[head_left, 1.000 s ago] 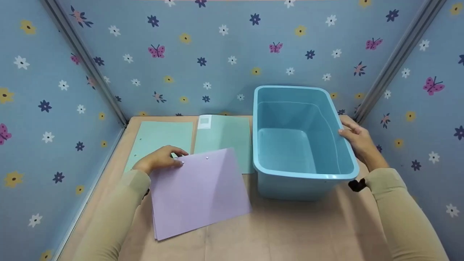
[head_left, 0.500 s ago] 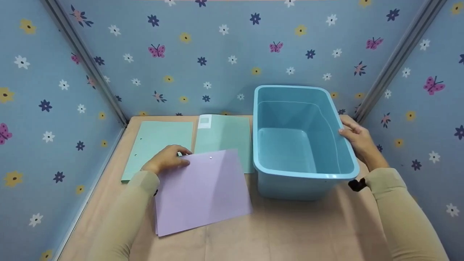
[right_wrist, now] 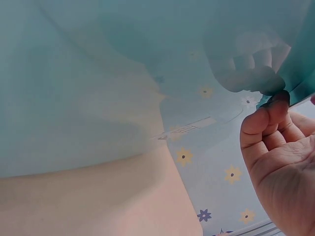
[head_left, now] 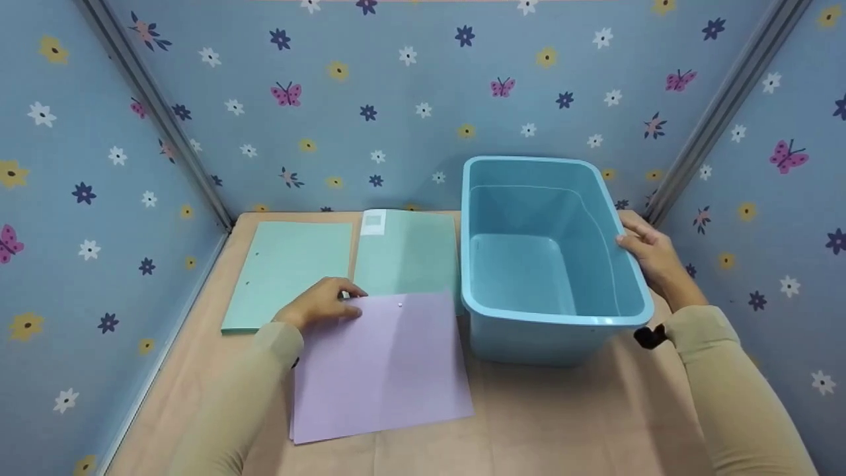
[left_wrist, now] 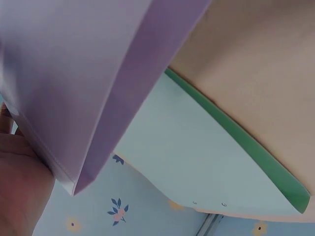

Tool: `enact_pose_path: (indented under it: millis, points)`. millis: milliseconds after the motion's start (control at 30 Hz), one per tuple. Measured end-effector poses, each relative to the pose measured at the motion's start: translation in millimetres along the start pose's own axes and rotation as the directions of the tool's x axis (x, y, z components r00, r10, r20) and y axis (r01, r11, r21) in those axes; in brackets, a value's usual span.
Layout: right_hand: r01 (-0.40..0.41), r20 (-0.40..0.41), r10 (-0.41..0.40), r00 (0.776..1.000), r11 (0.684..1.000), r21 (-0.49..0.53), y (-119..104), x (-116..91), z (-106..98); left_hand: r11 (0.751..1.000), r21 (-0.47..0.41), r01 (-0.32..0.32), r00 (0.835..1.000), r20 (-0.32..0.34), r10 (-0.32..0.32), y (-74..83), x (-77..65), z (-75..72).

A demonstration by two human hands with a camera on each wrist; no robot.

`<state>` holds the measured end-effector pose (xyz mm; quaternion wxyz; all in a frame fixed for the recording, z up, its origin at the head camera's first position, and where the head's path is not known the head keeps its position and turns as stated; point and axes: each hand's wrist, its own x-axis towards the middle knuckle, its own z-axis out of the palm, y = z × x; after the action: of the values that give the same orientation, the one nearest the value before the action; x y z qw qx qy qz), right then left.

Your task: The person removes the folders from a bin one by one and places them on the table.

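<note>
My left hand (head_left: pixel 324 305) pinches the far left edge of a purple file folder (head_left: pixel 386 370), which is held above the table. In the left wrist view the purple folder (left_wrist: pixel 64 83) stands tilted, its lower layer parted slightly from the upper one. My right hand (head_left: pixel 651 254) grips the right side of a light blue plastic bin (head_left: pixel 548 344). Nothing lies inside the bin. In the right wrist view the fingers (right_wrist: pixel 275 113) curl at the edge of the bin's wall (right_wrist: pixel 98 98).
A green folder (head_left: pixel 291 271) with punched holes lies at the table's back left. Beside it, a second green folder (head_left: pixel 413 258) with a white label is partly covered by the purple one. Flower-patterned walls (head_left: pixel 423 73) enclose the table (head_left: pixel 529 423) behind and at both sides.
My left hand has moved right and a little nearer with the purple folder, which has turned slightly and uncovered the left green folder's corner. The right hand and the bin have stayed put.
</note>
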<state>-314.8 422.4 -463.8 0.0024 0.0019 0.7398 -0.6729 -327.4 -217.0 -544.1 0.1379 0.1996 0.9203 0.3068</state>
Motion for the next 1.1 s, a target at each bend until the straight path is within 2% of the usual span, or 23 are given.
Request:
enact_pose_path:
  millis: [200, 500, 767, 1100]
  points:
    - [-0.004, -0.005, 0.003, 1.000, 1.000, -0.022, -0.2, 0.2, -0.6, 0.999, 0.013, -0.036, 0.999, 0.040, 0.035, 1.2, -0.7, 13.7]
    - [0.014, 0.004, -0.014, 1.000, 1.000, 0.009, 1.4, 0.6, -0.5, 0.995, 0.017, -0.103, 0.992, 0.081, 0.101, -0.6, -1.5, 24.1]
    - [0.017, 0.008, -0.017, 1.000, 1.000, 0.017, 0.6, 0.5, 1.9, 0.996, -0.018, -0.090, 0.988, 0.127, 0.091, -4.6, -2.2, 30.1]
    - [0.006, 0.001, -0.006, 1.000, 1.000, -0.012, 0.0, 0.0, 0.6, 0.998, -0.018, -0.059, 0.987, 0.151, 0.061, -6.2, -0.4, 38.0]
